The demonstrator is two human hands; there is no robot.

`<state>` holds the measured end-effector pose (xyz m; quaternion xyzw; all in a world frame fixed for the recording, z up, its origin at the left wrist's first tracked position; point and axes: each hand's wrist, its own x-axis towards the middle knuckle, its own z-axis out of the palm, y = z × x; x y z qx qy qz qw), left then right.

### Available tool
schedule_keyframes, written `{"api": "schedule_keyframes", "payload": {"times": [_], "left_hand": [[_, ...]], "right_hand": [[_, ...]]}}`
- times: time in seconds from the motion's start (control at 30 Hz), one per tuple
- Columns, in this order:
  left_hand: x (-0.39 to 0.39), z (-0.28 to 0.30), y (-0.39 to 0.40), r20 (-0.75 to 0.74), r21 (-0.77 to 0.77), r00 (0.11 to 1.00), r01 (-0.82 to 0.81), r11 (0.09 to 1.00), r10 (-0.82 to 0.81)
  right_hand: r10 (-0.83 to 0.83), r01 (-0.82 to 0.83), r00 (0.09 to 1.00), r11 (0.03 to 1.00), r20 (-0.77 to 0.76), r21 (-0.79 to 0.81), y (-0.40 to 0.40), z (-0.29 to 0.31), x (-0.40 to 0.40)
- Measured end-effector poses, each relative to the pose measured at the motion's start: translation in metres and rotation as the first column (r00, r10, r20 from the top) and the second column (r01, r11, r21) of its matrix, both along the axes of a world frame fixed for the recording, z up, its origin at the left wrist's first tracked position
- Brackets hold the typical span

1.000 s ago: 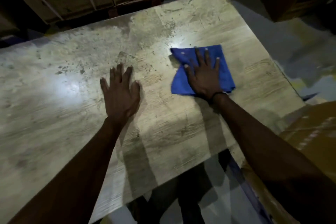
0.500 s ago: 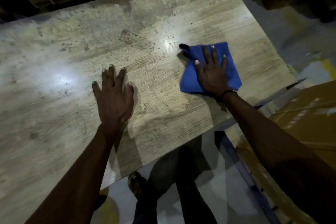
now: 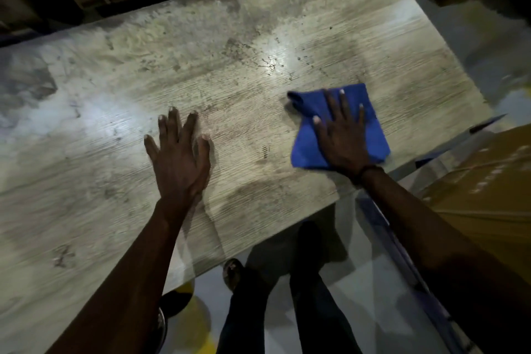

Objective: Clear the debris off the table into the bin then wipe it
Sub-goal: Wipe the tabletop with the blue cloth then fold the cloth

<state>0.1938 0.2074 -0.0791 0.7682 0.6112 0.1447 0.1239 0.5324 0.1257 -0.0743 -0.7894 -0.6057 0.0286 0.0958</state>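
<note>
Blue cloth point(image 3: 307, 141), soft and folded to a rough square with one corner rumpled up at its upper left, lies at the right of the frame near the table's point(image 3: 258, 52) right edge. My right hand point(image 3: 343, 139) presses flat on it, fingers straight and spread. My left hand point(image 3: 179, 158) rests flat at mid-frame, fingers wide, on bare tabletop: pale wood-grain laminate, smudged, speckled, glossy under a light. Brown cardboard point(image 3: 488, 181) sits at right.
</note>
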Motion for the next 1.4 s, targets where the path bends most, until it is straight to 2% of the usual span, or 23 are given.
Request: {"api": "schedule_keyframes", "payload": {"times": [0.13,0.23,0.3,0.4,0.57,0.63,0.7,0.8,0.83,0.9,0.97,1.1,1.2,1.3,1.4], "left_hand": [[-0.01,-0.006,0.036,-0.014,-0.006,1.0,-0.022,1.0,0.022],[-0.014,-0.007,0.07,-0.027,-0.024,0.999,-0.026,0.999,0.026],[-0.017,-0.006,0.088,-0.017,-0.033,1.0,-0.021,0.999,0.021],[-0.019,-0.005,0.105,-0.006,-0.018,1.0,-0.013,1.0,0.013],[-0.015,-0.007,0.112,-0.01,-0.02,0.999,-0.037,0.999,0.036],[-0.017,-0.008,0.117,-0.025,-0.014,0.999,-0.02,1.0,0.02],[-0.019,-0.008,0.129,-0.041,-0.019,0.999,-0.016,1.0,0.015],[-0.024,-0.004,0.158,-0.035,-0.039,0.996,-0.079,0.996,0.077],[-0.027,-0.003,0.167,-0.033,-0.043,0.994,-0.101,0.994,0.1],[-0.032,-0.002,0.18,-0.024,-0.039,0.989,-0.146,0.989,0.145],[-0.033,-0.002,0.18,-0.034,-0.014,0.985,-0.167,0.986,0.166],[-0.028,-0.004,0.176,-0.04,0.017,0.981,-0.19,0.982,0.19],[-0.03,-0.006,0.179,-0.051,0.035,0.977,-0.206,0.978,0.207],[-0.031,-0.003,0.18,-0.028,0.021,0.977,-0.211,0.977,0.212],[-0.029,0.004,0.179,-0.016,-0.015,0.976,-0.218,0.976,0.217]], "right_hand": [[0.036,-0.037,0.999,0.999,0.013,0.04,0.063,-0.004,-0.061],[0.243,-0.244,0.968,0.97,0.055,0.013,0.033,0.0,-0.106],[0.303,-0.301,0.952,0.952,0.039,-0.048,-0.001,0.003,-0.107],[0.188,-0.186,0.982,0.98,0.035,-0.067,-0.016,0.002,-0.075],[-0.028,0.026,0.999,0.999,-0.046,-0.042,0.08,0.001,-0.046],[-0.012,0.011,0.999,0.999,-0.042,-0.031,0.123,0.001,-0.068],[0.077,-0.077,0.997,0.997,0.006,-0.006,0.137,-0.002,-0.099],[0.312,-0.312,0.95,0.95,0.01,-0.021,0.105,0.003,-0.119],[0.343,-0.343,0.939,0.939,-0.004,-0.027,0.087,0.003,-0.113],[0.328,-0.327,0.945,0.944,0.003,-0.041,0.068,0.003,-0.091],[0.262,-0.26,0.965,0.963,0.018,-0.069,0.083,0.003,-0.064],[0.166,-0.167,0.986,0.985,-0.034,-0.029,0.177,0.005,-0.036],[0.133,-0.135,0.989,0.99,-0.067,-0.029,0.242,0.0,-0.058],[0.259,-0.259,0.966,0.966,-0.012,-0.02,0.239,-0.002,-0.089],[0.416,-0.414,0.909,0.909,0.037,-0.041,0.201,0.0,-0.079]]}}
